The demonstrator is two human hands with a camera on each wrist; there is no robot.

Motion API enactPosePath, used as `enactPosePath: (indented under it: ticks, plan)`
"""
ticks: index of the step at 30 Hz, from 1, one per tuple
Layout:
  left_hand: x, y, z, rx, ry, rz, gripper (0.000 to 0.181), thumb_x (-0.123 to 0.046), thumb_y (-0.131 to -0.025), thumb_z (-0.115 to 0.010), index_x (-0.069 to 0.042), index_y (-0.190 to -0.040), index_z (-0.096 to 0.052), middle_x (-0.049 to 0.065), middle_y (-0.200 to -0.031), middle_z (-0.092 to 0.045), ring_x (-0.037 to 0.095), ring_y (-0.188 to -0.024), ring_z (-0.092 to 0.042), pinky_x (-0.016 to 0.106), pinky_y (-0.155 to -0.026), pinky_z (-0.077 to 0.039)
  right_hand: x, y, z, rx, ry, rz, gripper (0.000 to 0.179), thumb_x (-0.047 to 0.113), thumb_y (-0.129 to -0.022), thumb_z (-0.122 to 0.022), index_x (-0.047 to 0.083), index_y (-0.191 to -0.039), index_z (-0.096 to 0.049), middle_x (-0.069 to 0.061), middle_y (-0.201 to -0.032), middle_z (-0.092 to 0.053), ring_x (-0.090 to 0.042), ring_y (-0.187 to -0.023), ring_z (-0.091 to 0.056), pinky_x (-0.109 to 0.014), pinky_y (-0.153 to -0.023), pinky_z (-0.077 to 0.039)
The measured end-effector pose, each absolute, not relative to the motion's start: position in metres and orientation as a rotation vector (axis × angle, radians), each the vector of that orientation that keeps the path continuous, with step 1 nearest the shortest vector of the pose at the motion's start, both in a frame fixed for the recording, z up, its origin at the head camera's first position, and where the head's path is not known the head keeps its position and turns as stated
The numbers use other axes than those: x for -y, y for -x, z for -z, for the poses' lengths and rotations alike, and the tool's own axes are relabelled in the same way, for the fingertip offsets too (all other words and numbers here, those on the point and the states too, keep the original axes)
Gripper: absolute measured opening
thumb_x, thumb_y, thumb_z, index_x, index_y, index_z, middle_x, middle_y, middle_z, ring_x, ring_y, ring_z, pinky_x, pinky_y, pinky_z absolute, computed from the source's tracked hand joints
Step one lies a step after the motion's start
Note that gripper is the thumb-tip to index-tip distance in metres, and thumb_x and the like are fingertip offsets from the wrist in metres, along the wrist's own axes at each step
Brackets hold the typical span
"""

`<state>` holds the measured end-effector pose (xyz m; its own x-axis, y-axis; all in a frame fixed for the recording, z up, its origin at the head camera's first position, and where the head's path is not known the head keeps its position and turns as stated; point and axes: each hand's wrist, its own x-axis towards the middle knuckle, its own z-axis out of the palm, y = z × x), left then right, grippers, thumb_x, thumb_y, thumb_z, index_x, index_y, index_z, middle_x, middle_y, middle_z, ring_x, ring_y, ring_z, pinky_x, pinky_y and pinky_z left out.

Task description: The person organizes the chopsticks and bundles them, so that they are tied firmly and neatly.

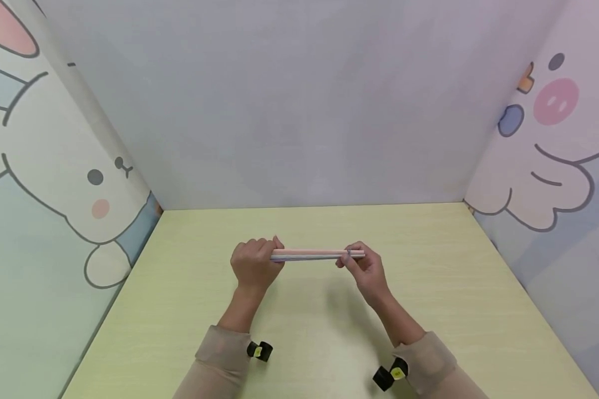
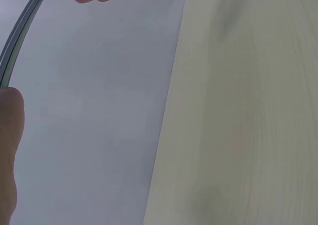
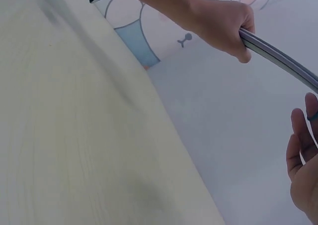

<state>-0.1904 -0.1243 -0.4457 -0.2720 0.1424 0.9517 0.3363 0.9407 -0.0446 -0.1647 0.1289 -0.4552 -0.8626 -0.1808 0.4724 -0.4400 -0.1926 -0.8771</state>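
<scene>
A bundle of slender pink and pale bluish chopsticks [image 1: 306, 254] is held level above the table. My left hand [image 1: 256, 263] grips its left end in a fist, with the thumb along the sticks. Near the other end, my right hand [image 1: 369, 271] pinches a thin dark elastic band [image 1: 349, 252] with thumb and fingers, right at the chopsticks. In the right wrist view the band [image 3: 312, 116] crosses a right fingertip, and the left fist holds the far end of the chopsticks [image 3: 280, 58]. The left wrist view shows the left thumb [image 2: 9, 135] beside the sticks.
The pale yellow table [image 1: 299, 343] lies under both hands, with their shadows on it. A plain grey wall [image 1: 304, 111] stands behind it, and cartoon-printed panels [image 1: 55, 166] rise at both sides. Small black devices [image 1: 259, 351] are strapped at both sleeve cuffs.
</scene>
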Motion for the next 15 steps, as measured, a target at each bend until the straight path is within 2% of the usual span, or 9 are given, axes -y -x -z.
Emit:
enactPosePath:
  ticks: [3,6,8,12,15]
  plan:
    - [0.125,0.191,0.447,1.850,0.360,0.201,0.029,-0.013,-0.078,-0.063,-0.011,-0.052,-0.051,0.001,-0.045,-0.047,0.017,-0.037,-0.034,0.031,-0.038,-0.027,-0.129,0.164,0.459,1.793,-0.749,-2.296,0.008,-0.005,-0.098,-0.054,0.001,-0.092,-0.053,0.002,-0.080,-0.065,-0.011,-0.076,-0.065,-0.027,-0.076,-0.053]
    - [0.127,0.191,0.447,1.864,0.344,0.214,0.027,-0.013,-0.078,-0.064,-0.011,-0.053,-0.055,0.001,-0.046,-0.050,0.018,-0.037,-0.037,0.031,-0.038,-0.030,-0.130,0.165,0.463,1.727,-0.790,-2.369,0.014,-0.007,-0.098,-0.049,0.007,-0.097,-0.051,0.000,-0.080,-0.065,-0.012,-0.075,-0.065,-0.027,-0.075,-0.054]
    - [0.128,0.191,0.448,1.879,0.315,0.225,0.027,-0.012,-0.079,-0.064,-0.011,-0.053,-0.055,0.002,-0.046,-0.050,0.018,-0.037,-0.038,0.032,-0.039,-0.031,-0.130,0.166,0.466,1.716,-0.799,-2.380,0.014,-0.006,-0.099,-0.046,0.007,-0.102,-0.049,-0.001,-0.082,-0.065,-0.013,-0.076,-0.065,-0.028,-0.076,-0.054]
    - [0.132,0.191,0.450,1.908,0.267,0.231,0.029,-0.012,-0.079,-0.062,-0.010,-0.052,-0.052,0.002,-0.045,-0.049,0.019,-0.038,-0.036,0.033,-0.040,-0.030,-0.132,0.167,0.471,1.799,-0.649,-2.368,0.003,0.001,-0.104,-0.046,0.004,-0.103,-0.047,-0.002,-0.081,-0.067,-0.013,-0.073,-0.066,-0.028,-0.075,-0.055]
    - [0.134,0.191,0.452,1.917,0.262,0.215,0.030,-0.013,-0.079,-0.062,-0.010,-0.052,-0.050,0.002,-0.045,-0.048,0.019,-0.038,-0.035,0.032,-0.040,-0.028,-0.132,0.167,0.475,1.901,-0.460,-2.352,0.011,0.006,-0.104,-0.053,0.003,-0.099,-0.044,-0.002,-0.076,-0.069,-0.013,-0.067,-0.066,-0.027,-0.070,-0.056]
